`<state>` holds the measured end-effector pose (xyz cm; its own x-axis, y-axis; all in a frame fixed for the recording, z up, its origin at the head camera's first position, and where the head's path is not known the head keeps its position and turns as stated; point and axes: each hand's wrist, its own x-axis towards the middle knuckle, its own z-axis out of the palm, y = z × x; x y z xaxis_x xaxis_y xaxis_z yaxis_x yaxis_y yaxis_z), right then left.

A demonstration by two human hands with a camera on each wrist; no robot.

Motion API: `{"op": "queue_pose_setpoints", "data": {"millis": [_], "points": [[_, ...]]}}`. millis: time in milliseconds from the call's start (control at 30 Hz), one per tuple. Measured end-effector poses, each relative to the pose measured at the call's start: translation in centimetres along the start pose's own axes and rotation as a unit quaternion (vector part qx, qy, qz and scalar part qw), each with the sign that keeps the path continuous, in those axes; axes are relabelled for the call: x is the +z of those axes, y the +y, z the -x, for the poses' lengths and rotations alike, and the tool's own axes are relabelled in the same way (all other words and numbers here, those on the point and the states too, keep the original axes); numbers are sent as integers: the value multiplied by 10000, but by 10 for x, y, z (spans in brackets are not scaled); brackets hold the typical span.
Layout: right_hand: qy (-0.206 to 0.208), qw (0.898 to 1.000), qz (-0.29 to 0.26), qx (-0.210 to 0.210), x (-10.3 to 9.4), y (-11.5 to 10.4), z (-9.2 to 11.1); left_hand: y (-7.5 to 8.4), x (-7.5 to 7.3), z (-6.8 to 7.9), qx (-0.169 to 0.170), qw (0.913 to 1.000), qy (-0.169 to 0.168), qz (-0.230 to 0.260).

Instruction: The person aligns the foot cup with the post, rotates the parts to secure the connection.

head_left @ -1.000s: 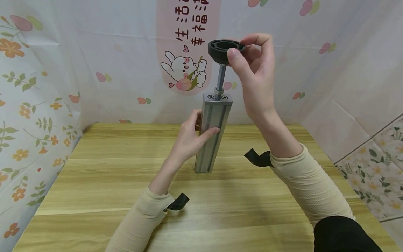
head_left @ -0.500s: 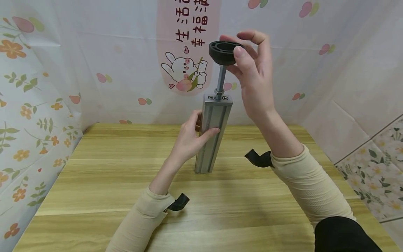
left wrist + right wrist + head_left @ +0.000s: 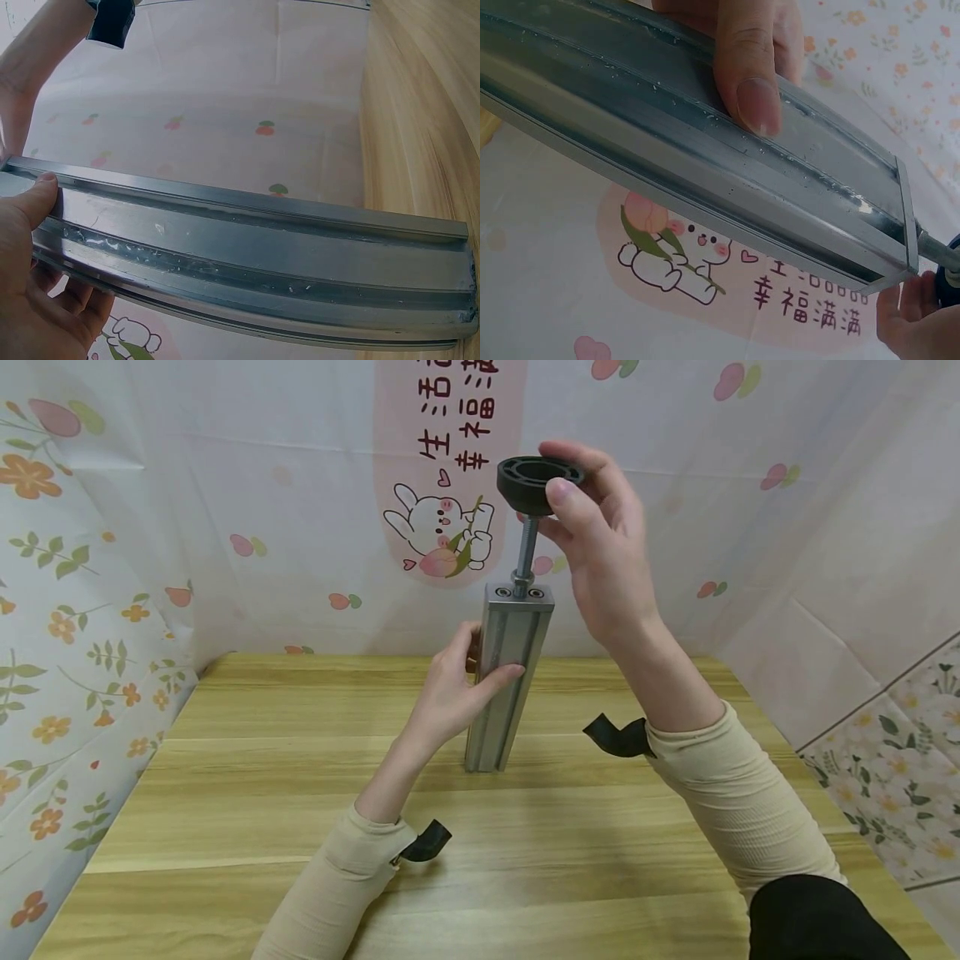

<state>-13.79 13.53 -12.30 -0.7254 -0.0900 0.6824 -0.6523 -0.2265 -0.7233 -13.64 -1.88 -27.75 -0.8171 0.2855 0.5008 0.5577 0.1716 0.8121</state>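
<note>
The aluminium profile [image 3: 502,714] stands near-upright, slightly tilted, at the centre of the head view, its lower end at the worktop [image 3: 225,827]. The left hand [image 3: 453,689] grasps it from the left, thumb across the front face. Its long groove [image 3: 172,261] contains scattered pale flecks, visible in the left wrist view. A threaded rod [image 3: 527,545] with a nut [image 3: 522,579] rises from the end plate [image 3: 519,597], which seats two screws. Upper centre: the right hand [image 3: 611,547] grips the rim of the round black foot [image 3: 519,492], whose hollow faces upward.
</note>
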Motion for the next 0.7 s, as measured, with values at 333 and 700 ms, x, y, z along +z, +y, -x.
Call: {"op": "queue_pose_setpoints", "data": {"millis": [333,700], "points": [[552,9963,653,-81,4,-5,3,0,0,1,-60,10000,-12,-76],[-138,9990,-287,328,1,-1,-1,0,0,0,-50,9999,-14,-110]]}}
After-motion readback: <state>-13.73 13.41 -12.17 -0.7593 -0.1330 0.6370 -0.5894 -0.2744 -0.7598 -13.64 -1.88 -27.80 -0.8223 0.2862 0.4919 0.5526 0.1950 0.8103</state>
